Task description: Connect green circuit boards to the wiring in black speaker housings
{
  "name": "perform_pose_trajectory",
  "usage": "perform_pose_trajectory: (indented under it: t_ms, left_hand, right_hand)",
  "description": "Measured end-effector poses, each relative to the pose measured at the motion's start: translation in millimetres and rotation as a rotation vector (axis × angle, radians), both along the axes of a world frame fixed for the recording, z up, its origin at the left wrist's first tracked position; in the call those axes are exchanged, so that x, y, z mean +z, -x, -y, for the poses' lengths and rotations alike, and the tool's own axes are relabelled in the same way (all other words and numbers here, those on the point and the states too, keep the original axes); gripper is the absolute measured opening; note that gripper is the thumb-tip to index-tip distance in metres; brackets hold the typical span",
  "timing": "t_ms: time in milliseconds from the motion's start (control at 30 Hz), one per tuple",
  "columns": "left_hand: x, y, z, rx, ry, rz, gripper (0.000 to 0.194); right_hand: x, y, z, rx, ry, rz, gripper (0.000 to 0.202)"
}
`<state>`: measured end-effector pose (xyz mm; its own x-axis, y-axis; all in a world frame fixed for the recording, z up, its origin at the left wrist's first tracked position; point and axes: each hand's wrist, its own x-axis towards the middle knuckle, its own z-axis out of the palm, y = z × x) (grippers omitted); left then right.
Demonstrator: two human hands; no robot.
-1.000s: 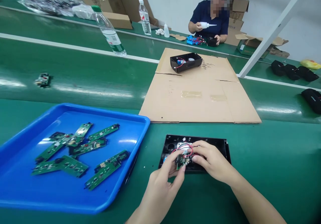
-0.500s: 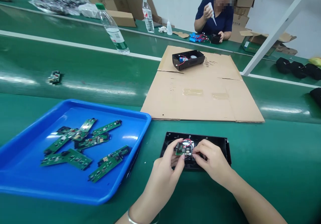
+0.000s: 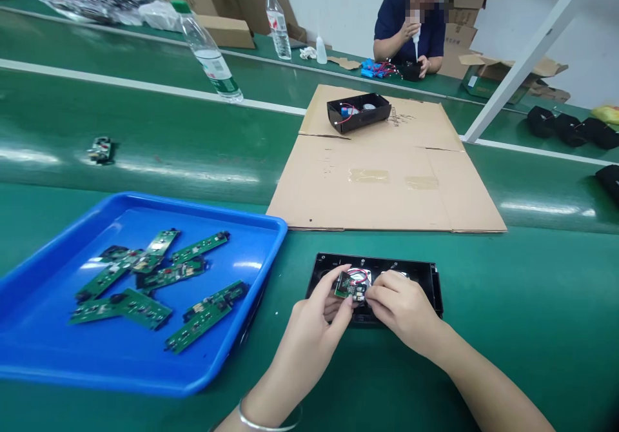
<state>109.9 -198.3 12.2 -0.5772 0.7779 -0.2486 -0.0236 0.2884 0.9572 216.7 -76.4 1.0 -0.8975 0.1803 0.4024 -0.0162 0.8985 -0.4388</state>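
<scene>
A small green circuit board point(image 3: 349, 287) is pinched between the thumb and fingers of my left hand point(image 3: 314, 316), over a black housing point(image 3: 425, 280) lying on the green table. My right hand point(image 3: 406, 306) has its fingertips pressed together at the board's right edge, by a small white connector; what they pinch is too small to make out. A red wire point(image 3: 358, 272) loops behind the board. Round metal-rimmed parts show inside the housing, partly covered by my hands.
A blue tray point(image 3: 203, 371) with several circuit boards lies left. Ahead, a cardboard sheet point(image 3: 387, 206) carries a black box point(image 3: 360, 117). One board point(image 3: 101, 151) and a tilted bottle point(image 3: 213, 61) are farther left. Across sits a person point(image 3: 394, 26) holding a white bottle.
The board in my left hand is tilted a little differently, and my right fingers have closed in at its edge. The person opposite has lowered the white bottle to a black part.
</scene>
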Motion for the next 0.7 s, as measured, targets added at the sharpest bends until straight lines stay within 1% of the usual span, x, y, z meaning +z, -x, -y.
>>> perform_pose_trajectory:
  t_ms: [67,200,400,567,633,700]
  left_hand:
    - [-0.1,1.3,-0.6,-0.018,0.002,0.011,0.040]
    - [-0.1,0.6,-0.6,-0.038,0.022,0.003,0.041]
    - [-1.6,-1.9,-0.4,-0.073,0.099,-0.123,0.048]
    - [-5.0,-5.8,-0.2,-0.092,0.069,-0.206,0.051]
    - [-6.3,-6.9,0.4,-0.092,0.050,-0.222,0.049]
    - [-6.6,-6.6,1.0,-0.091,0.040,-0.234,0.047]
  right_hand:
    - [0.2,0.4,0.7,0.016,-0.067,-0.015,0.030]
    - [0.6,-0.7,1.8,0.014,-0.150,0.011,0.030]
    - [1.6,-1.7,7.1,0.012,-0.244,0.018,0.031]
    - [3.0,-1.7,9.8,-0.025,-0.270,0.008,0.031]
    - [3.7,-1.4,8.5,-0.016,-0.271,0.004,0.031]
    - [3.8,-1.4,6.6,0.007,-0.234,-0.001,0.029]
